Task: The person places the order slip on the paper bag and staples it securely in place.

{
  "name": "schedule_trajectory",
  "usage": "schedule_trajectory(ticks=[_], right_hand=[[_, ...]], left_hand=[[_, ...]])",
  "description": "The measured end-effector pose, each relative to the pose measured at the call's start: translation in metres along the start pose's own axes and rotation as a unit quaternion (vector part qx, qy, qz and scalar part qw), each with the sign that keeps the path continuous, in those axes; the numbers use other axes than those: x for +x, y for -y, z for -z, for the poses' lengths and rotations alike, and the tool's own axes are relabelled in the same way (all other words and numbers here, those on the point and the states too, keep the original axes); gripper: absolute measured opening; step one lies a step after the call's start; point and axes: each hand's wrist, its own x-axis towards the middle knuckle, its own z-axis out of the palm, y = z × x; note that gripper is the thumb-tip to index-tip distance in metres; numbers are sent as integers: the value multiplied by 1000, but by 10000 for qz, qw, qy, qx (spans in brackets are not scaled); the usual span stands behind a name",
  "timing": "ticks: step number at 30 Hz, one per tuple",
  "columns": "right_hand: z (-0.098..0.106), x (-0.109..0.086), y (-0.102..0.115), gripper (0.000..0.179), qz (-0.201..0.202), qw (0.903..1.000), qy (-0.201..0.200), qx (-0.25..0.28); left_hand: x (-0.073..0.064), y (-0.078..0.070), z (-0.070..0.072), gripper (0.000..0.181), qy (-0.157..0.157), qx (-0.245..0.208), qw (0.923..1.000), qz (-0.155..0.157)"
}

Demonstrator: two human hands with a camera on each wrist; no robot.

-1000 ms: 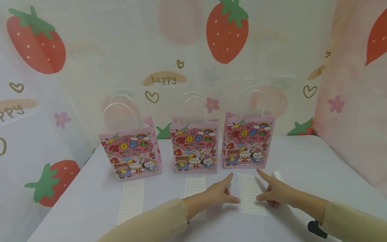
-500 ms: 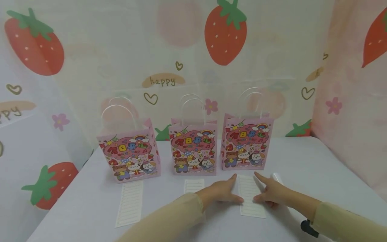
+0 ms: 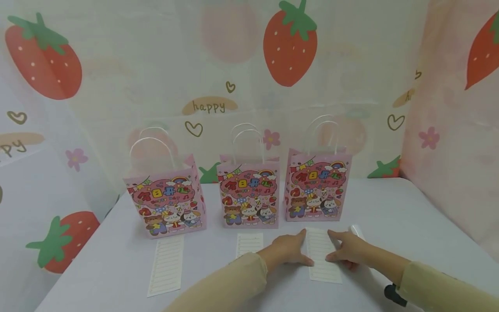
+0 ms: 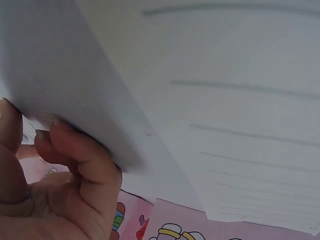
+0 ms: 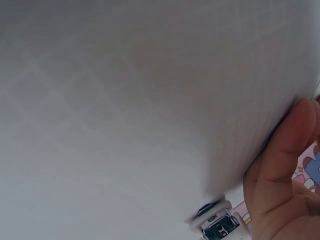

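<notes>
A narrow strip of lined white paper lies in front of the right-hand pink bag. At its left edge my left hand has its index finger and thumb spread, the thumb tip on the paper's side. My right hand mirrors this at the right edge, index finger by the upper corner and thumb on the sheet. The other fingers fold under both palms. In the left wrist view the ruled sheet runs close beside the bent fingers. The right wrist view shows mostly white tabletop.
Two more pink printed bags, the middle one and the left one, stand upright with handles raised. Lined strips lie before them, the left strip and a middle strip partly behind my left sleeve. A small white object lies behind my right hand.
My left hand has moved right, bringing its index finger and thumb to the strip's left edge. The right hand stays nearly in place. The whole view has shifted slightly.
</notes>
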Motion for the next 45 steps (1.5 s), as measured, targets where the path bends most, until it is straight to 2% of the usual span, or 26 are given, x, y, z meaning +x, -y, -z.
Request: schedule_trajectory(ticks=[10,13,15,18,21,25,27,29,34,40,45], right_hand=[[-3,2,-4,84,-20,9999,-110,-18],[-3,2,-3,83,-25,9999,-138,-24],[-3,3,-2,83,-32,9999,-149,-54],[-2,2,0,82,-94,9998,-157,-75],[0,1,2,80,-171,9997,-105,-114],[3,0,7,78,-194,9997,3,-173],[5,0,9,79,-210,9996,14,-168],[7,-1,12,80,-285,9995,-21,-108],[16,-2,19,77,-374,9986,-279,267],[26,-2,25,56,-241,9934,-714,863],[31,-3,29,42,-180,9851,-1099,1313]], left_hand=[[6,1,-3,79,-35,-112,9999,4],[7,1,-1,69,18,-424,9991,35],[8,1,1,59,13,-806,9967,83],[9,0,3,40,-47,-1586,9871,219],[10,-2,4,23,-106,-2331,9710,526],[13,-5,6,14,-144,-2703,9574,1007],[13,-6,7,16,-171,-2791,9538,1102],[11,-6,8,18,-176,-2842,9528,1053],[6,-5,11,12,-288,-3237,9426,769],[3,-3,12,14,-605,-3223,9438,425],[0,-2,16,12,-919,-3316,9388,142]])
